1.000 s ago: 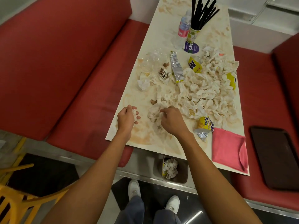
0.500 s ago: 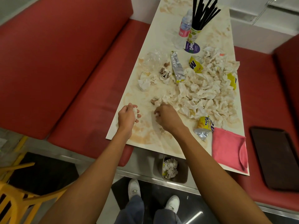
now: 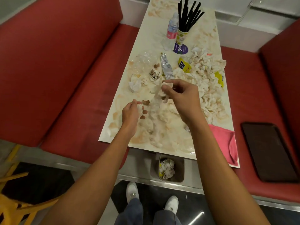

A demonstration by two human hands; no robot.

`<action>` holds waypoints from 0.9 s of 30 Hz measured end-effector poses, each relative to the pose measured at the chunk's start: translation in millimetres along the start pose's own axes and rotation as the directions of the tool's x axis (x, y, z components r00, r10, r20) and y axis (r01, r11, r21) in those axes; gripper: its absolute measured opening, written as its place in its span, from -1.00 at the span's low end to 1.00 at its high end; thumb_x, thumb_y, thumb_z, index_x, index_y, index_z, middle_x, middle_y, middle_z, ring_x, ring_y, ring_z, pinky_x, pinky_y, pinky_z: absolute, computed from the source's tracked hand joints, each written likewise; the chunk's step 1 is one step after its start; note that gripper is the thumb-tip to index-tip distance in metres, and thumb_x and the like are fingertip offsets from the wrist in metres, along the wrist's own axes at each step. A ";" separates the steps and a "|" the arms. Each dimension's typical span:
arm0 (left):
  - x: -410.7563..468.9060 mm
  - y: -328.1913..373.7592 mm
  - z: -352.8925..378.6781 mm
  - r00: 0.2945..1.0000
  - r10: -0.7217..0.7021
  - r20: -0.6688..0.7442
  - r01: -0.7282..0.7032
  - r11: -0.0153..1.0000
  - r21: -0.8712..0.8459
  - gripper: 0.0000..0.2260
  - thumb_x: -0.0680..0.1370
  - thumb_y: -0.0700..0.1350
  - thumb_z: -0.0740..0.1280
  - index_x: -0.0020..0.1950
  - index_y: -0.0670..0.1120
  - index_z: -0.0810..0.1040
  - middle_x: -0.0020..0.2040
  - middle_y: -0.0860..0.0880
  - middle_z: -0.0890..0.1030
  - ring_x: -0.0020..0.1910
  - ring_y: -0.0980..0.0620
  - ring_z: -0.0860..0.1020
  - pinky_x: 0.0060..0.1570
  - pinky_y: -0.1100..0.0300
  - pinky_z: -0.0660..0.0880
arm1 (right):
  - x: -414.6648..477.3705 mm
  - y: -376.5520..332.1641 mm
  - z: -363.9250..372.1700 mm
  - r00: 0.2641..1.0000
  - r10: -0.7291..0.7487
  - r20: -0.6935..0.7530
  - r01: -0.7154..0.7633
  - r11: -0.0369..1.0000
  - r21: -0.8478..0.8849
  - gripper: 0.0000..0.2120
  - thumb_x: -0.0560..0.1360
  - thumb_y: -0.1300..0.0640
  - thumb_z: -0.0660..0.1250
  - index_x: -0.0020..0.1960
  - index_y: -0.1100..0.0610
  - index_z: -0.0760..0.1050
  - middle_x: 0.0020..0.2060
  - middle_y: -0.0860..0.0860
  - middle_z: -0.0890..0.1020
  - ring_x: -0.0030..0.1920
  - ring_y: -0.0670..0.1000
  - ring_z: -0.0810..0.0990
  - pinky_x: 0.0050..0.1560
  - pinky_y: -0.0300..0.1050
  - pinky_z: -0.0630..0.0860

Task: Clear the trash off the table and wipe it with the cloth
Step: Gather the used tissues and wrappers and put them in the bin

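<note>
Both hands hold crumpled napkins over the littered counter.

My left hand [image 3: 132,112] is curled round a small napkin ball [image 3: 139,108] near the left edge of the counter [image 3: 123,101]. My right hand [image 3: 180,96], farther in, pinches a larger napkin wad [image 3: 162,91] between thumb and fingers. A big heap of napkins [image 3: 209,88] covers the right side of the stained counter, with a foil wrapper [image 3: 165,67] and yellow wrappers [image 3: 184,64] among it. The pink cloth [image 3: 224,143] lies folded on the near right corner, partly hidden by my right forearm. At the far end, a water bottle [image 3: 172,28] stands beside a cup of black straws [image 3: 182,36]. A bin [image 3: 179,169] with napkins in it sits on the floor under the near edge.
</note>
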State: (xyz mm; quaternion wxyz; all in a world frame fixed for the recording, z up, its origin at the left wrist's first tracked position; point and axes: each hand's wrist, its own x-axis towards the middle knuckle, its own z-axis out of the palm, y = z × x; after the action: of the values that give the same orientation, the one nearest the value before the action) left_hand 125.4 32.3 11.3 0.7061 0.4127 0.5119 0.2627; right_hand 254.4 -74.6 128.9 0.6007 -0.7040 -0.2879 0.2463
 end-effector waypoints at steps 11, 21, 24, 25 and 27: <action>-12.0 0.0 18.8 0.977 -0.180 0.114 0.207 0.928 -0.310 -0.54 0.65 0.17 0.29 0.27 -0.19 0.65 0.21 -0.28 0.68 0.21 -0.26 0.67 0.32 -0.16 0.56 | -34.0 64.1 49.4 0.995 0.102 0.004 -0.097 0.958 -0.271 -0.87 0.53 0.15 0.52 0.08 0.08 0.75 -0.01 0.01 0.73 -0.13 -0.13 0.66 -0.12 -0.38 0.50; 1.8 1.5 -1.2 0.988 -0.120 -0.094 0.109 0.987 -0.116 -0.81 0.54 0.02 0.46 -0.09 -0.10 0.67 -0.18 -0.10 0.68 -0.19 -0.11 0.65 -0.13 0.02 0.59 | -31.1 72.2 28.2 0.964 0.205 0.169 -0.179 0.971 -0.156 -0.56 0.53 0.45 0.19 0.26 0.14 0.64 -0.05 -0.03 0.77 -0.02 -0.14 0.69 0.01 -0.26 0.55; 4.7 6.1 -3.4 0.985 -0.131 -0.110 0.118 0.986 -0.118 -0.76 0.53 0.06 0.49 -0.18 -0.08 0.61 -0.30 -0.06 0.60 -0.34 -0.05 0.55 -0.25 0.09 0.52 | -35.7 94.6 23.2 0.962 0.198 0.185 -0.106 0.903 -0.417 -0.47 0.48 0.29 0.38 0.43 0.03 0.49 0.18 0.02 0.64 0.12 0.02 0.58 0.15 -0.02 0.53; 4.6 8.1 -3.5 0.986 -0.134 -0.103 0.121 0.986 -0.118 -0.75 0.53 0.07 0.49 -0.20 -0.08 0.59 -0.35 -0.05 0.57 -0.40 -0.04 0.52 -0.31 0.13 0.49 | -38.7 102.9 23.4 0.948 0.210 0.240 -0.053 0.845 -0.533 -0.27 0.45 0.14 0.51 0.57 -0.02 0.33 0.34 0.05 0.50 0.26 0.08 0.47 0.31 0.04 0.46; 4.1 11.4 -3.9 0.985 -0.151 -0.082 0.141 0.983 -0.114 -0.73 0.54 0.08 0.50 -0.20 -0.08 0.57 -0.39 -0.05 0.52 -0.52 -0.01 0.44 -0.44 0.18 0.39 | -45.5 114.5 28.8 0.927 0.187 0.324 0.079 0.748 -0.659 0.15 0.33 -0.15 0.65 0.70 -0.08 0.02 0.56 0.07 0.23 0.42 0.16 0.24 0.45 0.12 0.26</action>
State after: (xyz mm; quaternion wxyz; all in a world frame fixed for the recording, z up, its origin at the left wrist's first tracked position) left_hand 123.8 42.7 18.4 0.7209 0.3231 0.5572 0.2558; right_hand 214.5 -99.1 11.4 0.2398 -0.8193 -0.4430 0.2740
